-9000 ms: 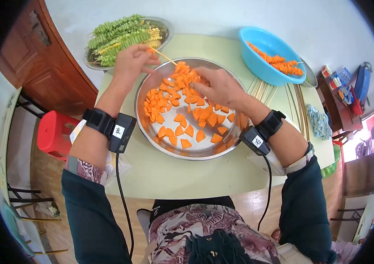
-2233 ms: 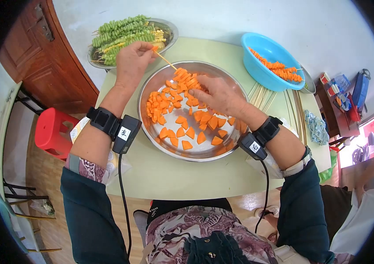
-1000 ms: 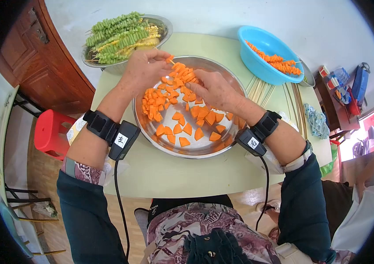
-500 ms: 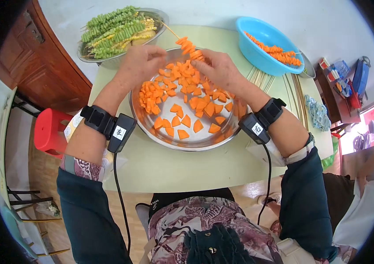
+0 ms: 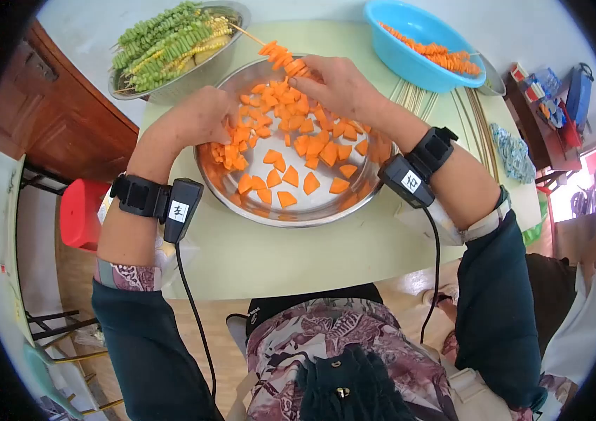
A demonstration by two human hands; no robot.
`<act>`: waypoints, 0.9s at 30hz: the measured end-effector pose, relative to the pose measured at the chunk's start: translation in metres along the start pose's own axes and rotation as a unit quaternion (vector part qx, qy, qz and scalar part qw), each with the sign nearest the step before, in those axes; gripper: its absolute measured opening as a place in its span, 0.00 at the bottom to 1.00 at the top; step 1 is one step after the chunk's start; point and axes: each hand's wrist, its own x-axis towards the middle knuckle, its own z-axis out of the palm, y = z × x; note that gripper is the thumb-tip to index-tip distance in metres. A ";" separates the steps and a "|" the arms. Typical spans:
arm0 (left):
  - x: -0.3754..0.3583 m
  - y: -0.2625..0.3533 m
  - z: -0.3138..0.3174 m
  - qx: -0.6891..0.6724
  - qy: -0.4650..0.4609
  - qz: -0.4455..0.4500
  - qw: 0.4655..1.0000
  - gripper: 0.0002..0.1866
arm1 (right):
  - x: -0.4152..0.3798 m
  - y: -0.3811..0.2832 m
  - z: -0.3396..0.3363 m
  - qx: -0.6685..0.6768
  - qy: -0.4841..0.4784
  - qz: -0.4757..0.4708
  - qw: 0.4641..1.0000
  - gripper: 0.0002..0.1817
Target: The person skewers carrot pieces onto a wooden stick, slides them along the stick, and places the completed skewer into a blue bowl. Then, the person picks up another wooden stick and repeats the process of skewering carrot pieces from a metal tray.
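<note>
A wooden skewer threaded with carrot slices [image 5: 280,59] is gripped by my right hand [image 5: 340,88] above the far rim of a round steel basin [image 5: 291,221]. Its bare tip points up and to the left. My left hand [image 5: 203,118] dips over the basin's left side, fingers curled down at a heap of carrot pieces [image 5: 226,156]; whatever its fingertips pinch is hidden. More cut carrot pieces [image 5: 312,184] lie scattered across the basin floor, thickest towards the far side.
A metal bowl [image 5: 231,52] of green and yellow vegetable skewers stands back left. Carrot skewers [image 5: 445,59] rest in a blue basin [image 5: 389,52] back right. Beside it lie bare sticks [image 5: 479,130] and a cloth [image 5: 512,153]. Another person [image 5: 582,316] is at right; a red stool [image 5: 86,214] at left.
My left hand has moved down and left, from near the skewer to the carrot heap. The right hand still holds the skewer. The whole view has shifted slightly.
</note>
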 end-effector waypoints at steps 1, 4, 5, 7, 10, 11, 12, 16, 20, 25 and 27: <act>-0.002 0.005 -0.002 0.001 -0.006 0.002 1.000 0.16 | 0.000 0.002 0.002 0.004 0.002 0.005 1.000 0.14; -0.002 0.014 0.001 0.028 -0.081 -0.023 0.996 0.20 | 0.000 0.007 0.005 -0.019 0.017 -0.034 0.999 0.14; 0.000 0.011 0.008 0.076 -0.066 -0.018 0.995 0.22 | 0.000 0.007 0.004 -0.015 0.010 -0.015 1.000 0.15; 0.005 0.011 0.017 0.123 -0.051 -0.011 0.991 0.24 | 0.000 0.008 0.004 -0.010 0.002 0.007 1.000 0.15; 0.016 0.012 0.031 0.064 0.007 0.050 0.997 0.24 | 0.001 0.009 0.004 -0.039 0.030 -0.032 0.998 0.15; 0.021 0.013 0.035 -0.004 0.100 0.059 0.993 0.23 | 0.001 0.008 0.004 -0.041 0.026 -0.024 0.999 0.15; 0.024 0.016 0.036 -0.072 0.193 0.065 0.976 0.23 | 0.001 0.008 0.004 -0.044 0.021 -0.018 0.999 0.16; 0.025 0.025 0.022 -0.212 0.282 0.093 0.931 0.20 | 0.003 0.014 0.007 -0.051 0.036 -0.031 0.998 0.16; 0.001 0.020 0.002 -0.196 -0.063 -0.063 0.977 0.17 | 0.004 0.005 -0.002 -0.013 0.024 0.027 0.999 0.19; -0.004 0.036 0.004 -0.122 -0.188 0.090 0.970 0.20 | 0.009 0.012 0.003 -0.042 0.069 -0.002 0.997 0.21; -0.001 0.043 0.015 -0.060 -0.180 0.034 0.981 0.22 | 0.005 0.003 -0.005 -0.004 -0.007 0.076 0.997 0.20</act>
